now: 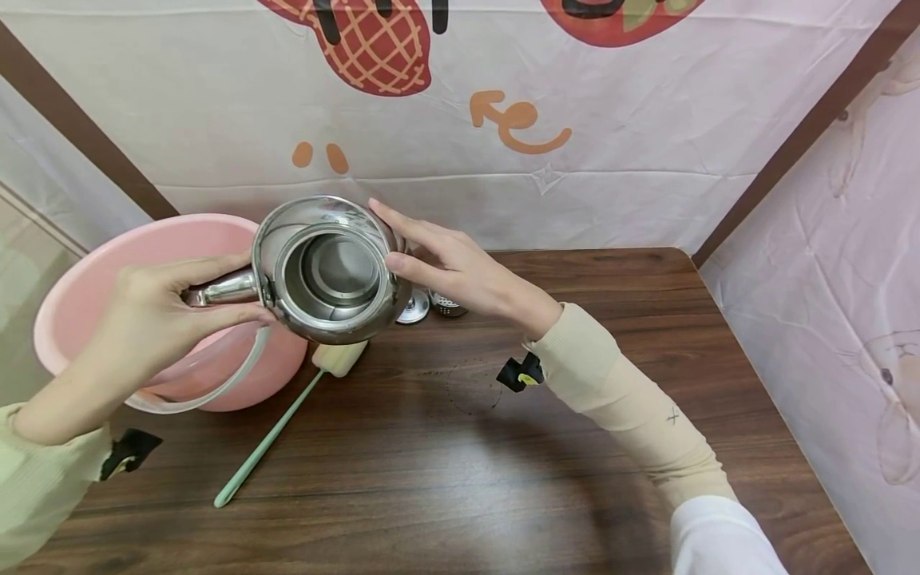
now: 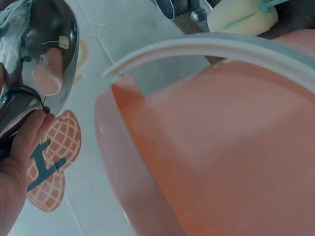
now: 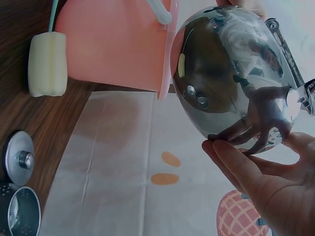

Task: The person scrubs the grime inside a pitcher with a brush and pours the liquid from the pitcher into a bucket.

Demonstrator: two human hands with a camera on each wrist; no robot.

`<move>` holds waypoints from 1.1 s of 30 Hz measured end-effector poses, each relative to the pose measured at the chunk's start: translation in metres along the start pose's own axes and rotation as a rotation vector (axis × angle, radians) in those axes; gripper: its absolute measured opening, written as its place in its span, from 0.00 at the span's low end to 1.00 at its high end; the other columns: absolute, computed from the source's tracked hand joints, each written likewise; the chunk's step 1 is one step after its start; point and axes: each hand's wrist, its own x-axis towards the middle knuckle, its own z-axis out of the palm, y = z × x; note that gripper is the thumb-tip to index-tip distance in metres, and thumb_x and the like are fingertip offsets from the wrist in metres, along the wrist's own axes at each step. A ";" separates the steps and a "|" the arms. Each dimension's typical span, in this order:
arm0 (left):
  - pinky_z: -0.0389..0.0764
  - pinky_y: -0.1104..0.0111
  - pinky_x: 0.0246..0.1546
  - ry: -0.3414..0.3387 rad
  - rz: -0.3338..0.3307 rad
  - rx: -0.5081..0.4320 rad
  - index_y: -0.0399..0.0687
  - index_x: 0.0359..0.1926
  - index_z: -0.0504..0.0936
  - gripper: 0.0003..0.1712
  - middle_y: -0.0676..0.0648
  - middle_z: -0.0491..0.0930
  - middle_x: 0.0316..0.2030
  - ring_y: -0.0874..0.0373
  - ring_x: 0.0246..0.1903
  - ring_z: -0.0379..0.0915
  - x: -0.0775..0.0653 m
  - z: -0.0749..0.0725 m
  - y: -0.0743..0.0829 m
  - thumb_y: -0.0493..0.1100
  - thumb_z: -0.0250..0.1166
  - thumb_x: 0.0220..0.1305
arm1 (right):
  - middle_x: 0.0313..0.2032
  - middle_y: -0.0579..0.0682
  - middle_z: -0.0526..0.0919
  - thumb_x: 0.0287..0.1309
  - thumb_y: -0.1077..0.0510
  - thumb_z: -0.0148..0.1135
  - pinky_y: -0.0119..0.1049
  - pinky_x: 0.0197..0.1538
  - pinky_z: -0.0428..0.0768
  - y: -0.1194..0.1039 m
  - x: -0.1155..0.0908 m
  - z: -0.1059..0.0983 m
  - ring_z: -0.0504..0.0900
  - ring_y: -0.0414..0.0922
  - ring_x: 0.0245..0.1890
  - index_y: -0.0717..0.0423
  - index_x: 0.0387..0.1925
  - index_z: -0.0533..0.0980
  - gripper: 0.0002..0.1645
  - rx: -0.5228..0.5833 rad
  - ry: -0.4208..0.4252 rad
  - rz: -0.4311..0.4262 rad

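Both hands hold a shiny steel kettle (image 1: 352, 326) above the table, its open mouth facing the head camera. My left hand (image 1: 154, 311) grips the spout between thumb and fingers, over the pink bucket (image 1: 68, 271). On the kettle's opposite side, my right hand (image 1: 467, 267) has its thumb by the rim and its fingers along the body. The right wrist view shows those fingers touching the rounded, reflective wall. Behind the kettle on the table lie a round metal lid (image 3: 19, 157) and a perforated strainer (image 3: 24, 211).
Beside the bucket lies a sponge brush (image 1: 341, 359) with a long green handle (image 1: 269, 439). The bucket's white carrying handle (image 1: 237, 383) hangs toward the front. A printed cloth (image 1: 611, 192) stands behind the brown wooden table (image 1: 431, 479).
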 end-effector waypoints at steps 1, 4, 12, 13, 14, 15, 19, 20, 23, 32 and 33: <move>0.66 0.89 0.30 -0.003 -0.014 -0.002 0.49 0.37 0.85 0.26 0.79 0.75 0.29 0.84 0.28 0.71 0.000 0.001 0.000 0.32 0.77 0.28 | 0.66 0.37 0.56 0.64 0.45 0.45 0.29 0.63 0.55 0.001 -0.001 0.000 0.55 0.28 0.63 0.38 0.69 0.48 0.34 -0.002 -0.001 0.004; 0.66 0.89 0.30 -0.027 -0.084 -0.021 0.51 0.37 0.85 0.24 0.78 0.76 0.28 0.84 0.27 0.71 0.001 0.002 0.002 0.35 0.77 0.31 | 0.66 0.41 0.58 0.64 0.46 0.46 0.30 0.62 0.57 0.002 -0.004 0.000 0.59 0.30 0.62 0.39 0.69 0.48 0.34 0.006 0.001 0.008; 0.66 0.89 0.30 -0.093 -0.187 -0.021 0.52 0.38 0.86 0.23 0.78 0.77 0.26 0.85 0.29 0.72 0.004 0.005 0.003 0.39 0.77 0.34 | 0.58 0.51 0.66 0.47 0.49 0.67 0.26 0.52 0.71 0.007 -0.008 0.006 0.69 0.36 0.54 0.42 0.70 0.47 0.53 0.162 -0.003 0.023; 0.66 0.89 0.30 -0.099 -0.191 -0.018 0.52 0.39 0.85 0.23 0.78 0.76 0.27 0.85 0.29 0.71 0.004 0.005 0.003 0.39 0.77 0.34 | 0.59 0.50 0.66 0.44 0.48 0.69 0.26 0.52 0.70 0.008 -0.008 0.006 0.69 0.36 0.55 0.41 0.70 0.46 0.56 0.153 -0.003 0.023; 0.66 0.89 0.30 -0.106 -0.194 -0.018 0.52 0.40 0.85 0.23 0.79 0.76 0.27 0.85 0.29 0.71 0.005 0.006 0.002 0.39 0.76 0.35 | 0.58 0.50 0.66 0.41 0.47 0.71 0.26 0.52 0.70 0.008 -0.009 0.007 0.68 0.36 0.55 0.41 0.70 0.46 0.58 0.149 -0.004 0.019; 0.66 0.89 0.30 -0.113 -0.199 -0.017 0.52 0.40 0.85 0.23 0.80 0.75 0.27 0.85 0.29 0.71 0.005 0.006 0.002 0.40 0.76 0.35 | 0.59 0.50 0.65 0.39 0.46 0.72 0.26 0.52 0.70 0.009 -0.009 0.007 0.68 0.36 0.55 0.40 0.70 0.46 0.60 0.144 -0.006 0.016; 0.66 0.88 0.28 -0.147 -0.227 -0.018 0.49 0.44 0.84 0.25 0.81 0.74 0.27 0.86 0.29 0.70 0.007 0.009 0.001 0.42 0.76 0.37 | 0.60 0.49 0.65 0.35 0.42 0.73 0.27 0.52 0.70 0.012 -0.013 0.007 0.67 0.35 0.55 0.41 0.70 0.45 0.64 0.032 0.000 0.005; 0.66 0.88 0.28 -0.157 -0.234 -0.022 0.47 0.44 0.83 0.25 0.82 0.74 0.28 0.86 0.29 0.70 0.007 0.009 0.001 0.42 0.75 0.38 | 0.60 0.48 0.65 0.35 0.41 0.73 0.28 0.52 0.70 0.012 -0.013 0.007 0.67 0.36 0.54 0.41 0.70 0.45 0.64 0.015 0.001 0.005; 0.67 0.88 0.28 -0.173 -0.238 -0.039 0.44 0.45 0.82 0.27 0.82 0.73 0.28 0.86 0.29 0.71 0.009 0.012 0.001 0.42 0.75 0.38 | 0.58 0.49 0.67 0.34 0.43 0.74 0.28 0.51 0.71 0.015 -0.015 0.007 0.68 0.37 0.51 0.43 0.70 0.45 0.65 0.021 0.003 0.006; 0.66 0.83 0.22 -0.192 -0.244 -0.045 0.44 0.47 0.82 0.29 0.79 0.74 0.26 0.77 0.22 0.69 0.010 0.018 0.001 0.44 0.76 0.38 | 0.58 0.51 0.65 0.33 0.50 0.76 0.28 0.50 0.72 0.019 -0.020 0.009 0.69 0.38 0.51 0.47 0.70 0.47 0.65 0.119 0.009 0.028; 0.66 0.83 0.22 -0.198 -0.248 -0.046 0.45 0.47 0.82 0.29 0.78 0.76 0.26 0.76 0.21 0.68 0.010 0.019 0.001 0.45 0.76 0.38 | 0.58 0.51 0.65 0.32 0.50 0.76 0.27 0.51 0.72 0.019 -0.021 0.009 0.68 0.38 0.52 0.47 0.70 0.47 0.65 0.116 0.011 0.029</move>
